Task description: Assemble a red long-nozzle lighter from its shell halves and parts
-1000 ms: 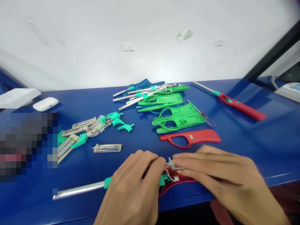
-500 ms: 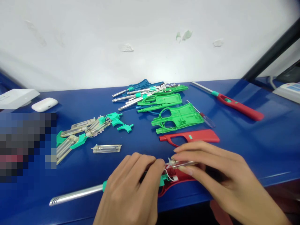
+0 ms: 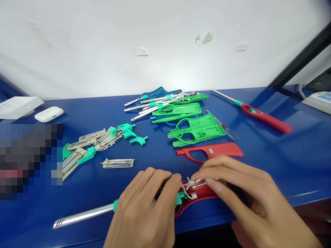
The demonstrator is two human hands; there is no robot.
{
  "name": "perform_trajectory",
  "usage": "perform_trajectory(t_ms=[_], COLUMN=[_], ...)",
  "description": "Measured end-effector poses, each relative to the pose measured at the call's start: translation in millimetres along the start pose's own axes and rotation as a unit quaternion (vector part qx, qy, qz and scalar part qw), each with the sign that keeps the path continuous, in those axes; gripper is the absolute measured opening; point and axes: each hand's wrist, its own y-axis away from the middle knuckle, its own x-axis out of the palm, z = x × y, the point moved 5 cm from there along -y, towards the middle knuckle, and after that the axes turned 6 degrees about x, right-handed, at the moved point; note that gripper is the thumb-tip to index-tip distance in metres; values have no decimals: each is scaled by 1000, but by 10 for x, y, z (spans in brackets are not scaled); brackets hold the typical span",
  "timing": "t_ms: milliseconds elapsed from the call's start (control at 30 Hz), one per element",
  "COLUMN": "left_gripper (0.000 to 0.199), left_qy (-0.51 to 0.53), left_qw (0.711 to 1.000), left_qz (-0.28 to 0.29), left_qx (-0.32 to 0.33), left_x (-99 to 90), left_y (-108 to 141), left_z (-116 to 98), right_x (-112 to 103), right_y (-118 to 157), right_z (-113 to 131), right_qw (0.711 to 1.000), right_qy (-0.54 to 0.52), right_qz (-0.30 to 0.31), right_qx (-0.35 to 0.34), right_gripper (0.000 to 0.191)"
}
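A red lighter shell half (image 3: 204, 194) lies open-side up near the table's front edge. Its metal tube (image 3: 85, 216) points left, and a green trigger (image 3: 180, 198) and a white wire sit inside it. My left hand (image 3: 147, 210) is closed around the shell at the tube end, covering much of it. My right hand (image 3: 248, 189) pinches a clear fuel tank (image 3: 200, 184) between thumb and fingers, over the shell's hollow. Just beyond the right fingers rests the other red shell half (image 3: 224, 150). A loose fuel tank (image 3: 118, 163) lies left of it.
Fuel tanks and green triggers (image 3: 126, 130) are heaped on the left. Green shell halves (image 3: 199, 131), metal tubes (image 3: 144, 108) and a screwdriver (image 3: 229, 132) lie farther back. An assembled red lighter (image 3: 266, 118) is at the right. A white case (image 3: 49, 114) stands by the pixelated area.
The fuel tank in my right fingers has turned slightly and settled lower toward the shell's hollow; my right thumb has shifted along it. My left hand keeps its hold.
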Motion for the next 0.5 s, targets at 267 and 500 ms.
perform_trajectory(t_ms=[267, 500], left_gripper=[36, 36], left_qy=[-7, -18], left_qw=[1000, 1000], left_qz=[-5, -9], left_qx=[4, 2], left_x=[10, -3], left_y=[3, 21], left_z=[-23, -13], right_x=[6, 41], right_y=[43, 130], right_z=[33, -33], right_qw=[1000, 999], right_qy=[5, 12], right_qz=[-5, 2], right_qx=[0, 37], right_gripper=[19, 21])
